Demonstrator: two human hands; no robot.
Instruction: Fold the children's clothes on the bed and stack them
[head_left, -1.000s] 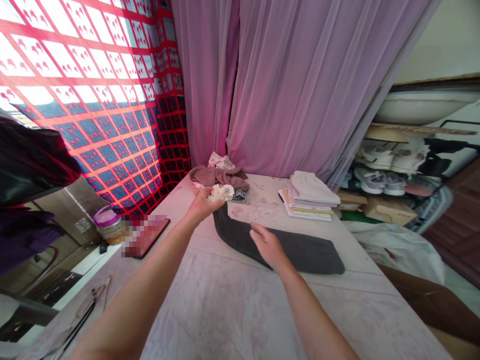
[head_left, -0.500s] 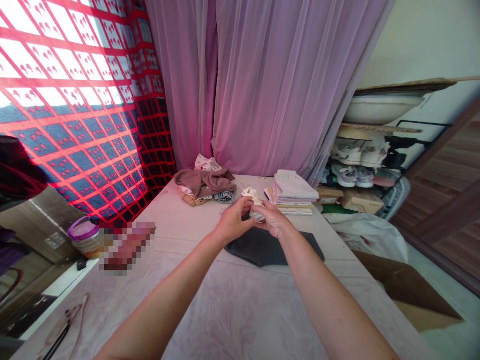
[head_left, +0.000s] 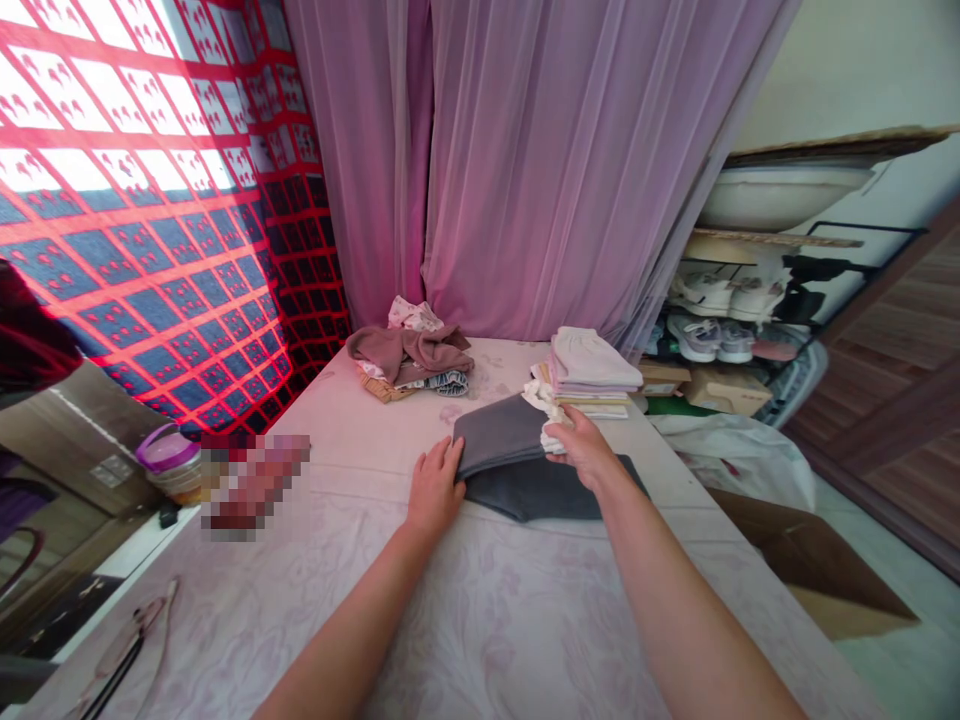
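Note:
A dark grey garment (head_left: 517, 488) lies on the table, with a lighter grey part (head_left: 499, 435) folded over it. White ruffled trim (head_left: 546, 425) shows at the right end of that upper part. My right hand (head_left: 585, 450) pinches the white ruffle between thumb and fingers. At the left edge of the grey cloth rests my left hand (head_left: 437, 485), fingers stretched out and touching the fold. Part of the garment's right side is hidden behind my right hand and wrist.
Behind on the left is a heap of clothes (head_left: 412, 360) in a basket. A folded stack (head_left: 592, 360) stands at the back right. Eyeglasses (head_left: 127, 650) lie front left. A cardboard box (head_left: 810, 570) and a shoe rack (head_left: 780, 240) stand right of the table.
My hands have moved apart, the right one rightward with the white ruffle. My left hand has let go of it and come down at the left edge; the grey part is now spread flat.

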